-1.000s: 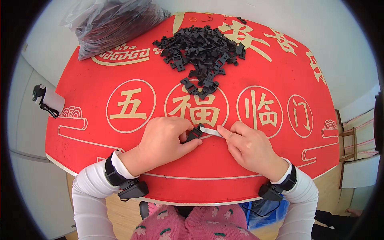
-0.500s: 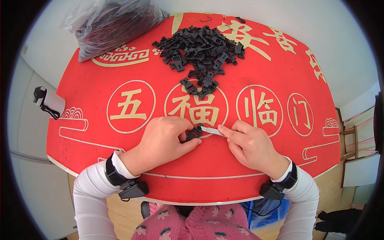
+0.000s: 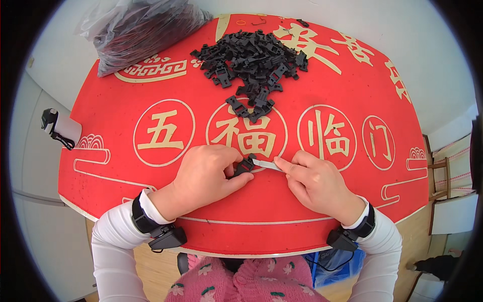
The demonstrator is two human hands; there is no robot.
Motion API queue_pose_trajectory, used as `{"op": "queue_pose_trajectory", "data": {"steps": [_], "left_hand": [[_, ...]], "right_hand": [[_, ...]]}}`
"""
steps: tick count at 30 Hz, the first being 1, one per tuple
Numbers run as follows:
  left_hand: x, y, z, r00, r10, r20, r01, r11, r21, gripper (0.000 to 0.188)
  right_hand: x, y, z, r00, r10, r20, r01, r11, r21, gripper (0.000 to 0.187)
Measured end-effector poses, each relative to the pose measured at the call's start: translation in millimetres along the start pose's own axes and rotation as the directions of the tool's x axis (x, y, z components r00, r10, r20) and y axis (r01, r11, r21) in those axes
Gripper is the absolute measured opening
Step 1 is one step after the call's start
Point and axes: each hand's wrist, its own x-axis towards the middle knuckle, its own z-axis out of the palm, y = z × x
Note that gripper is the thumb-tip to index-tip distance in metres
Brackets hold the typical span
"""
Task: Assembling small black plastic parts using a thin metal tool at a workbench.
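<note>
Between the thumb and fingers of my left hand (image 3: 209, 171) is a small black plastic part (image 3: 245, 165), held just above the red table cover. My right hand (image 3: 314, 180) is closed round a slim utility knife blade (image 3: 266, 164), pinched between thumb and index finger. The blade's tip touches the upper right edge of the black part, or lies very close to it. Most of the knife is hidden inside my right hand. Beyond both hands, a pile of similar black plastic parts (image 3: 251, 63) is heaped on the table, a few spilling toward me.
A plastic bag full of dark contents (image 3: 146, 38) rests at the far left of the red-covered table (image 3: 251, 236). A white bottle with a black lid (image 3: 65, 126) stands beyond the left edge. Below the table at right is a blue bin (image 3: 342, 267).
Both hands hold nearly the same pose, with the blade still at the black part. At the lower right, a dark shape near the floor has shifted.
</note>
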Motion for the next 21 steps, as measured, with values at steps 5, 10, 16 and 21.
{"op": "queue_pose_trajectory", "data": {"steps": [5,10,16,21], "left_hand": [[0.1,-1.0,0.4,0.999,0.038,-0.019,-0.038,0.999,0.001,0.026],[0.7,-1.2,0.4,0.999,0.044,-0.017,-0.044,0.999,-0.002,0.026],[0.3,0.2,-1.0,0.999,0.041,-0.015,-0.041,0.999,-0.003,0.025],[0.7,-1.3,0.6,0.999,0.049,-0.013,-0.049,0.999,0.002,0.026]], "right_hand": [[0.3,-0.6,-0.2,1.0,0.004,0.003,-0.004,1.0,-0.004,0.038],[0.3,-2.8,-1.1,1.0,0.018,0.015,-0.017,1.0,-0.011,0.038],[-1.4,-6.9,-0.9,0.999,0.024,0.031,-0.022,0.998,-0.052,0.039],[-1.4,-7.1,-1.1,0.999,0.016,0.038,-0.013,0.997,-0.071,0.04]]}}
